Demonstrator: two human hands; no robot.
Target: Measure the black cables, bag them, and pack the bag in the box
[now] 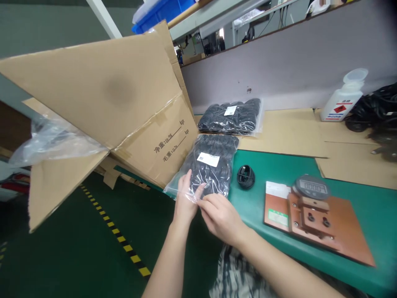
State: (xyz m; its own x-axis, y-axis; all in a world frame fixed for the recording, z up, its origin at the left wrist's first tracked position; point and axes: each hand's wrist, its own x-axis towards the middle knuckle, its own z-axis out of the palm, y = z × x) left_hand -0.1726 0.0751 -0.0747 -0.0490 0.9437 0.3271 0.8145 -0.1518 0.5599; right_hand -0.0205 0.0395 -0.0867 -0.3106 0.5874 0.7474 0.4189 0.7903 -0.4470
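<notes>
A clear plastic bag of coiled black cables (pixel 214 145) with a white label lies at the edge of the green bench. My left hand (pixel 186 200) rests at the bag's near end, its fingers stretched out and thumb apart; whether they are inside or on top of the film I cannot tell. With bent fingers, my right hand (pixel 221 215) pinches the near edge of the bag beside my left wrist. Just right of the bag sits a single coiled black cable (pixel 246 177). Behind it lies a second bag of black cables (pixel 229 118), also labelled.
A large open cardboard box (pixel 139 82) stands on the left. To the right, a brown fixture plate (pixel 350 223) carries a digital gauge (pixel 312 187). Flat cardboard (pixel 285 132), a white bottle (pixel 341 101) and a heap of black cables (pixel 381 111) lie toward the back wall.
</notes>
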